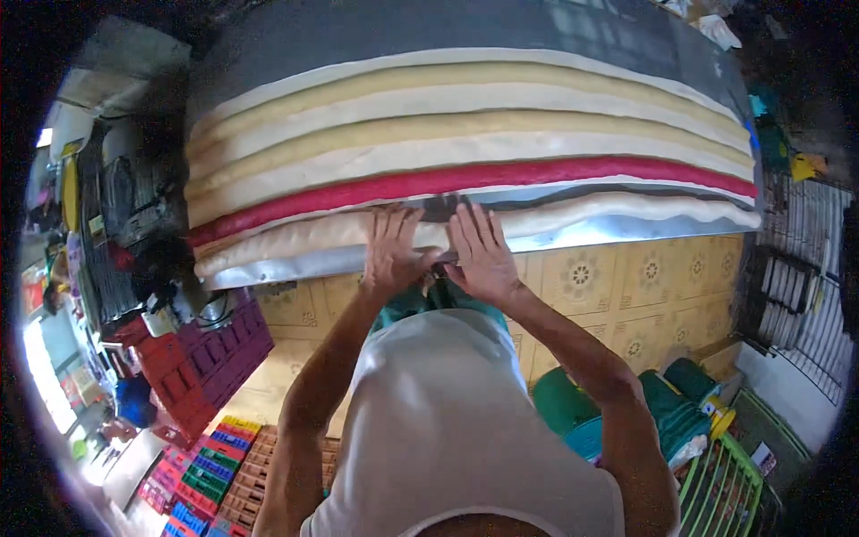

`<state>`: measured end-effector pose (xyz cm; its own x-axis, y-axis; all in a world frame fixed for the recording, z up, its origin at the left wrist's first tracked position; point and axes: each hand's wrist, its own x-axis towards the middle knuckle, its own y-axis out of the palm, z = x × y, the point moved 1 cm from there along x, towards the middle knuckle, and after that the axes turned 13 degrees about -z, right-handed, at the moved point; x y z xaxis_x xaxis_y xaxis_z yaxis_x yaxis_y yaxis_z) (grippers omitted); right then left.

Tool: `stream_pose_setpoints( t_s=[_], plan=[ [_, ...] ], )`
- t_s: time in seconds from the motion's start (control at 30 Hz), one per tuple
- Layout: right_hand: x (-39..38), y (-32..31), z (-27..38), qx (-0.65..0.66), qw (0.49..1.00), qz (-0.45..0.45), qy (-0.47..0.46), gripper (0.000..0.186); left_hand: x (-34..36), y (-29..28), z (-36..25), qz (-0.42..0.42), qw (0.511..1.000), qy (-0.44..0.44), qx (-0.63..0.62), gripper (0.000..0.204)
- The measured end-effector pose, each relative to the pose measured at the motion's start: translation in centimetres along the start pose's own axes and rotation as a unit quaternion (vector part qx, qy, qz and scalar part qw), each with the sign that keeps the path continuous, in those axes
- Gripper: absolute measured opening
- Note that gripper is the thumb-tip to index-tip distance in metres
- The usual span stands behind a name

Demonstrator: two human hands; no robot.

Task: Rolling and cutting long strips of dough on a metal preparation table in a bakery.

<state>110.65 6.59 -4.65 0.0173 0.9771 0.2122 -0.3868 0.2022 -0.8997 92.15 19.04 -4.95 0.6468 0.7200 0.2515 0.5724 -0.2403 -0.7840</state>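
Both hands flat, fingers spread, palms down on nearest dough roll [573, 215] at near edge of metal table [376, 27]. Left hand [392, 246] and right hand [483, 251] side by side, thumbs near each other; grip released, pressing on roll, grasping nothing. Behind it, more long rolls lie parallel across table: red dough roll [537, 174], then white and pale yellow ones. Below table, yellow patterned floor tiles [582, 273]. Stacked plastic crates [210, 358] at left.

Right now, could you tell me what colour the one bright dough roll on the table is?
Red; the dough roll shows best in the head view.
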Motion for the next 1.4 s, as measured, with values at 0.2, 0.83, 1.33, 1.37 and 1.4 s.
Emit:
stream_pose_setpoints(
  t_s=[0.2, 0.83, 1.33, 1.37, 1.4],
  plan=[
    [1.7, 1.7, 1.2, -0.052, 0.998, 0.0, 0.028, 0.087, -3.7, -5.2, 7.8, 0.017, 0.995, 0.056, 0.085, 0.087],
    [9.8, 9.6, 10.1, -0.183, 0.981, -0.036, 0.062, 0.079, -4.3, -9.9, 16.7, 0.09, 0.974, 0.0, 0.208, 0.078],
    [9.3, 10.7, 18.7, 0.043, 0.992, -0.116, 0.033, 0.061, -8.4, -16.4, 19.9, -0.021, 0.998, -0.06, -0.02, 0.081],
    [10.2, 11.5, 21.7, 0.06, 0.993, -0.106, 0.003, 0.064, -10.2, -18.0, 21.6, -0.045, 0.998, -0.037, 0.007, 0.081],
    [11.2, 12.7, 24.3, 0.077, 0.992, -0.096, -0.026, 0.067, -12.3, -19.7, 23.7, -0.068, 0.996, -0.059, 0.023, 0.082]
  ],
)
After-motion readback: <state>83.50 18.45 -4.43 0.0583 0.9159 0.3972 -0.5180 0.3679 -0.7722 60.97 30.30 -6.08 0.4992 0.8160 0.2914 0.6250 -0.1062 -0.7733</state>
